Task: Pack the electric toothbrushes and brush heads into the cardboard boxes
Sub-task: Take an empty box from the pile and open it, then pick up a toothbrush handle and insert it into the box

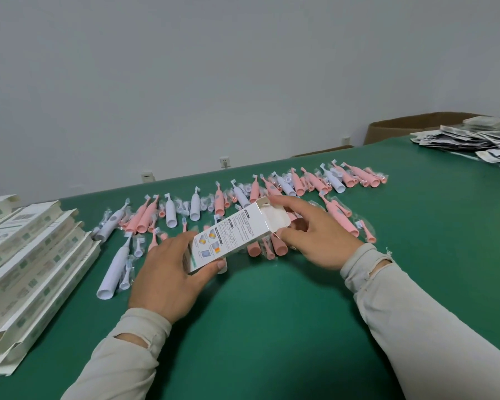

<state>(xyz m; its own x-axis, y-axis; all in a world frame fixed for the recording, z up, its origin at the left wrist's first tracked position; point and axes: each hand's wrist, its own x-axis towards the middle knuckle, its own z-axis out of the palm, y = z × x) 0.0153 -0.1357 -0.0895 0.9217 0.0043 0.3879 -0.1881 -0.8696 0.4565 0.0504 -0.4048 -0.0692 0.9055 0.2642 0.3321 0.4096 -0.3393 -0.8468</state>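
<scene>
Left hand (168, 272) grips white box (237, 232) base; right hand (315, 232) pinches open end flap.

The bench (272, 327) wears a matt green covering, smooth and even. The box (237, 229) is white printed card with a faint sheen. The toothbrushes (168, 210) look like smooth pink and white plastic, the brush heads (126, 272) sealed in clear glossy film. Both sleeves (416, 307) are soft pale knit cloth.

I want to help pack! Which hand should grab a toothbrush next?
Right hand: it only pinches the box's open flap, pink toothbrushes lying beside it. Left hand grips the box's closed end.
</scene>
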